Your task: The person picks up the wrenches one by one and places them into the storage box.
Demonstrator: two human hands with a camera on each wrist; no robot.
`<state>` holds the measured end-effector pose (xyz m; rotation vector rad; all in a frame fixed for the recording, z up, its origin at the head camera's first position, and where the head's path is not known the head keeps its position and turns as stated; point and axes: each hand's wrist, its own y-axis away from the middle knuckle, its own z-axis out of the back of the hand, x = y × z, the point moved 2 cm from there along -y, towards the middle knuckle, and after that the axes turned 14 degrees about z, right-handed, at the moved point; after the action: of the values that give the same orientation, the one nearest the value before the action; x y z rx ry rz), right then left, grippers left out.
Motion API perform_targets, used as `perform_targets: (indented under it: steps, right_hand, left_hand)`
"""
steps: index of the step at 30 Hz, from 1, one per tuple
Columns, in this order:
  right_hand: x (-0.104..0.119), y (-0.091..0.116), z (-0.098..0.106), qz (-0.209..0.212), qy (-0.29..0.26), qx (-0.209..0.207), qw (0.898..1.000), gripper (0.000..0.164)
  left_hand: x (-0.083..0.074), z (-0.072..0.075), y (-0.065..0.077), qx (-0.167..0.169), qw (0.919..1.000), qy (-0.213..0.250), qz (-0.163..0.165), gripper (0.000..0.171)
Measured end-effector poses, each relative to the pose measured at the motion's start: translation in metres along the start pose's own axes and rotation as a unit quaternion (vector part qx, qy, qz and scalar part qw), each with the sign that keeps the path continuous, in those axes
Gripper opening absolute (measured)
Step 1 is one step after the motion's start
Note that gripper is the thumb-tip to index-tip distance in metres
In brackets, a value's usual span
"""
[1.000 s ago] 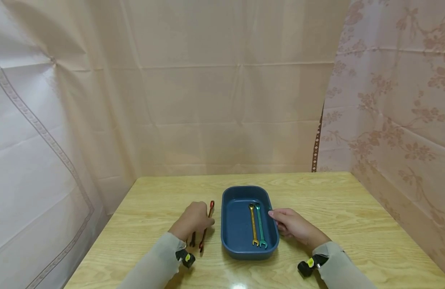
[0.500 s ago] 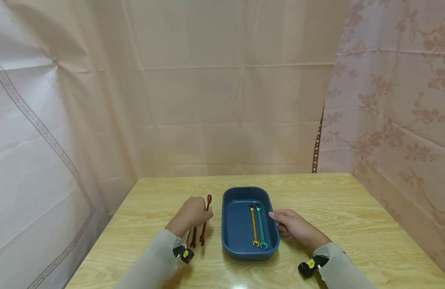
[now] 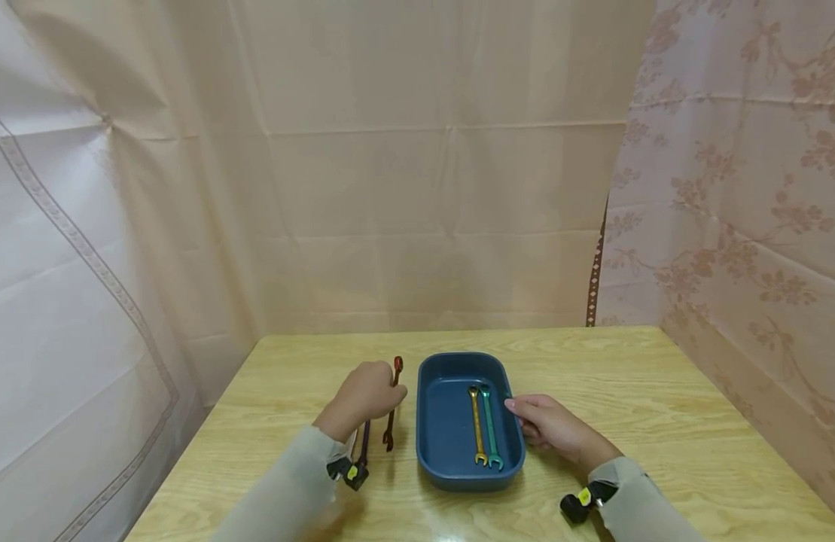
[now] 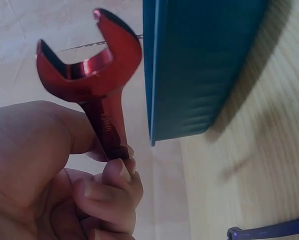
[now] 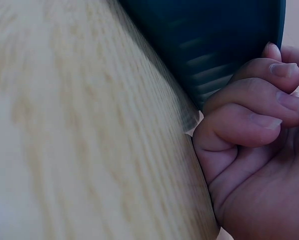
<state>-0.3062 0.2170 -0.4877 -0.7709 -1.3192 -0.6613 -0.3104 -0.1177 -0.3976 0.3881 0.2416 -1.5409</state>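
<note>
My left hand (image 3: 365,390) pinches a red combination wrench (image 3: 390,430) above the table, left of a blue rectangular tray (image 3: 441,444). In the left wrist view the wrench's open end (image 4: 112,75) points up past the thumb, and the curled fingers (image 4: 112,195) grip its shaft. My right hand (image 3: 556,427) holds the tray's right rim between thumb and fingers; the right wrist view shows curled fingers (image 5: 259,100) against the tray's outer wall (image 5: 209,45). Inside the tray, a gold wrench (image 3: 477,425) and a green wrench (image 3: 490,427) lie side by side.
A purple wrench (image 3: 365,444) lies on the wooden table (image 3: 607,384) below my left hand. Beside it is another, pale thin tool (image 3: 352,443), mostly hidden by the hand and wrist camera. Cloth curtains (image 3: 424,188) hang behind the table and at both sides.
My left hand has lifted the red wrench off the table and shifted slightly right, toward the tray. The right hand stays at the tray's rim.
</note>
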Motion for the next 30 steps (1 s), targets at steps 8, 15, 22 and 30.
perform_targets:
  steps: [8, 15, 22, 30]
  right_hand:
    - [0.002, 0.001, 0.000, 0.008, -0.005, -0.001, 1.000, 0.041]
    - [0.004, 0.001, 0.003, 0.009, -0.001, -0.005, 1.000, 0.041]
    - [0.000, 0.001, 0.001, 0.007, -0.010, 0.001, 1.000, 0.038]
    - [-0.001, 0.001, -0.002, 0.010, -0.013, 0.003, 1.000, 0.039]
  left_hand:
    - [-0.010, 0.008, -0.003, -0.001, 0.9999, 0.017, 0.000, 0.047]
    - [-0.019, 0.014, -0.006, -0.008, 0.9994, 0.029, -0.016, 0.044]
    - [-0.028, 0.016, -0.003, -0.006, 0.9994, 0.023, -0.025, 0.048]
    - [-0.037, 0.015, -0.002, -0.004, 0.9993, 0.032, -0.019, 0.048]
